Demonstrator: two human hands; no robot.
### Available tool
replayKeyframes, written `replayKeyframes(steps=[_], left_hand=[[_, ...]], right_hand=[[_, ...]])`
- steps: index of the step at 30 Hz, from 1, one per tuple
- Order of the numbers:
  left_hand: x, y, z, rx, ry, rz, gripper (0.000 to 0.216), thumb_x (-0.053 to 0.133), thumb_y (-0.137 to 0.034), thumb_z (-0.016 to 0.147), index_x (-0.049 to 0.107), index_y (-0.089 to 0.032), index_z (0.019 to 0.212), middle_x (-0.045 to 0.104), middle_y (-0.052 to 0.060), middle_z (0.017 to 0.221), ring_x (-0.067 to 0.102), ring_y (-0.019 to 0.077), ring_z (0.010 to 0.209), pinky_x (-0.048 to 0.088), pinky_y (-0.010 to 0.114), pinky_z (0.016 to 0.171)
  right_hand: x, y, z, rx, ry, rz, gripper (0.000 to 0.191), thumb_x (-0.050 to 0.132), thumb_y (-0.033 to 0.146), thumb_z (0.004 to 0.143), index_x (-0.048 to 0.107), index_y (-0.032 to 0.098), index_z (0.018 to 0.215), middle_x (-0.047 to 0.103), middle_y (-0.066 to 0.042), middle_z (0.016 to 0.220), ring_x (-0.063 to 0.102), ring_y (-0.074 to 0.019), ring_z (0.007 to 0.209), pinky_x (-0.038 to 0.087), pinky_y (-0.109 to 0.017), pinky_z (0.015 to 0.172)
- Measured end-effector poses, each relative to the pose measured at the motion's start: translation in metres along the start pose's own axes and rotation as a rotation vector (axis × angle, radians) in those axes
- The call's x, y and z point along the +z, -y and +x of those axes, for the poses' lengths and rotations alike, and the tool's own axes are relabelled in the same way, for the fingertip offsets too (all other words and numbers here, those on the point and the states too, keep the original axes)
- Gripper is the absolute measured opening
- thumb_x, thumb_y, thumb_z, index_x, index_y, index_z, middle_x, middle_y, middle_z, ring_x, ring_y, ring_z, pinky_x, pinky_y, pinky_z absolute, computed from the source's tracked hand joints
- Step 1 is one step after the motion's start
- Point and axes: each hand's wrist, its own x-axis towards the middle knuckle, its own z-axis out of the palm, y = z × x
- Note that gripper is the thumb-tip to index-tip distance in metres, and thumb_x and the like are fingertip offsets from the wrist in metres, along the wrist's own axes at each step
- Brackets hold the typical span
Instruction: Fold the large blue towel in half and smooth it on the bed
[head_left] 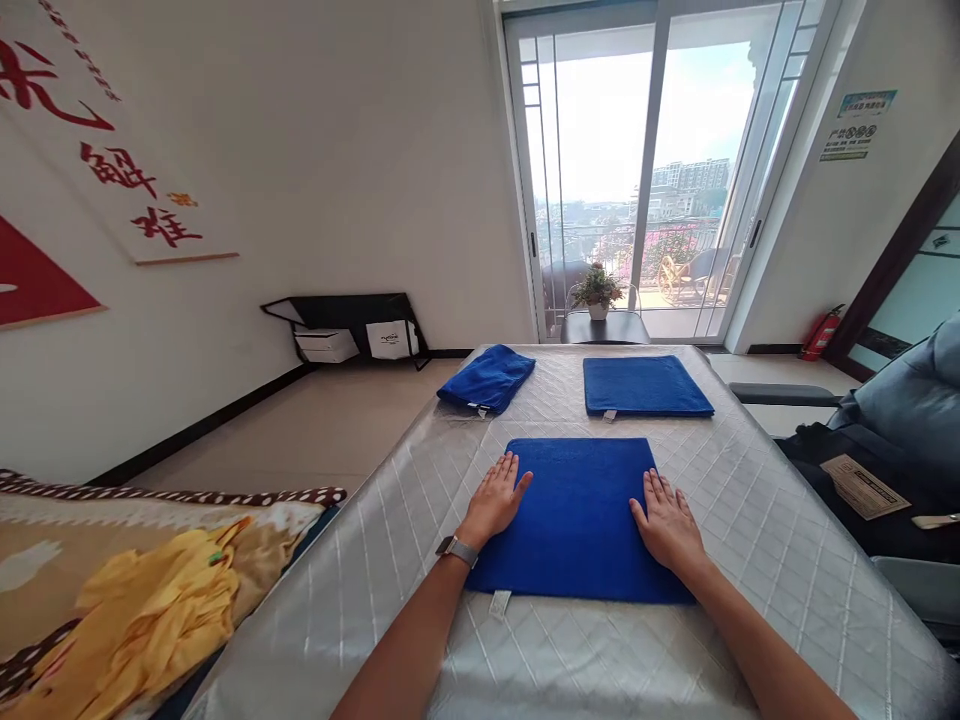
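A blue towel lies flat and folded into a rectangle in front of me, its white tag poking out at the near left edge. My left hand rests flat on the towel's left edge, fingers stretched out, a watch on the wrist. On the right edge lies my right hand, palm down with the thumb apart. Neither hand grips anything. Farther back on the right is a second flat folded blue towel. Back on the left sits a looser, rumpled blue cloth.
A quilted silvery cover spreads beneath the towels. Yellow cloth lies on a patterned bed at left. To the right stands a dark chair holding a black bag. A potted plant stands beyond the far edge, before glass doors.
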Motion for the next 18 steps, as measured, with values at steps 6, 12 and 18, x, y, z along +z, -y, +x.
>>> replayKeyframes(steps=[6,12,18], left_hand=[[0.002,0.011,0.0,-0.002,-0.032,0.008,0.08,0.013,-0.062,0.1,0.03,-0.005,0.153,0.033,0.02,0.157,0.027,0.0277,0.147,0.026,0.045,0.119],[0.004,0.013,0.001,0.004,-0.049,-0.008,0.083,0.011,-0.066,0.099,0.029,-0.008,0.154,0.034,0.019,0.157,0.03,0.0292,0.146,0.027,0.047,0.118],[0.002,0.015,0.002,0.006,-0.044,-0.033,0.084,0.011,-0.066,0.099,0.031,-0.005,0.153,0.032,0.021,0.157,0.029,0.0287,0.147,0.027,0.047,0.118]], right_hand=[[-0.003,0.001,-0.002,0.022,0.029,-0.046,0.071,0.019,0.05,0.099,0.017,0.01,0.158,0.014,-0.008,0.165,0.012,-0.0227,0.151,0.008,-0.044,0.122],[-0.023,-0.001,0.016,0.029,0.084,-0.08,0.07,0.021,0.049,0.099,0.022,0.008,0.156,0.02,-0.011,0.163,0.016,-0.0268,0.15,0.012,-0.049,0.12],[-0.036,0.003,0.064,-0.03,0.058,-0.03,0.067,0.016,0.047,0.101,0.019,0.011,0.157,0.018,-0.009,0.164,0.011,-0.0216,0.151,0.011,-0.044,0.121]])
